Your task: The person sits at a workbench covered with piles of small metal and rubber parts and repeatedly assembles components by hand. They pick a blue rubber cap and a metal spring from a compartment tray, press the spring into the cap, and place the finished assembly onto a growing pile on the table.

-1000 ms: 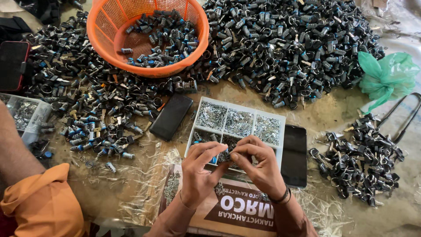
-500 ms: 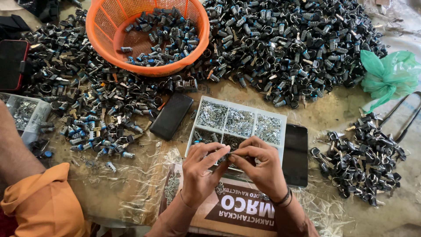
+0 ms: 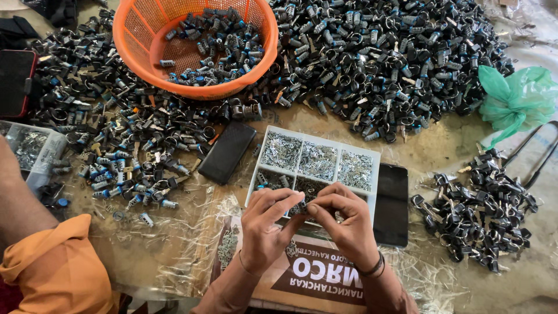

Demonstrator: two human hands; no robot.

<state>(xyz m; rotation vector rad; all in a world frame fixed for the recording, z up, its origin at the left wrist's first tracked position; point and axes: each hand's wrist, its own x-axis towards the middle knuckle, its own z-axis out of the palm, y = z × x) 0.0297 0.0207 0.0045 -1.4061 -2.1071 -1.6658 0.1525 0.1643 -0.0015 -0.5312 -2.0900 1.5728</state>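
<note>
The left hand and right hand meet fingertip to fingertip over the near edge of the white compartment tray; both grips are pinched shut on one small dark lock part, lying crosswise between them; neither hand is nearer.

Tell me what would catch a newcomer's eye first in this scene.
The huge heap of small dark metal parts across the top of the work surface stands out first, with a bright orange basket holding more of them at upper left. Lower centre, the left hand and right hand meet fingertip to fingertip over a white compartment tray of tiny silvery pieces.
</note>
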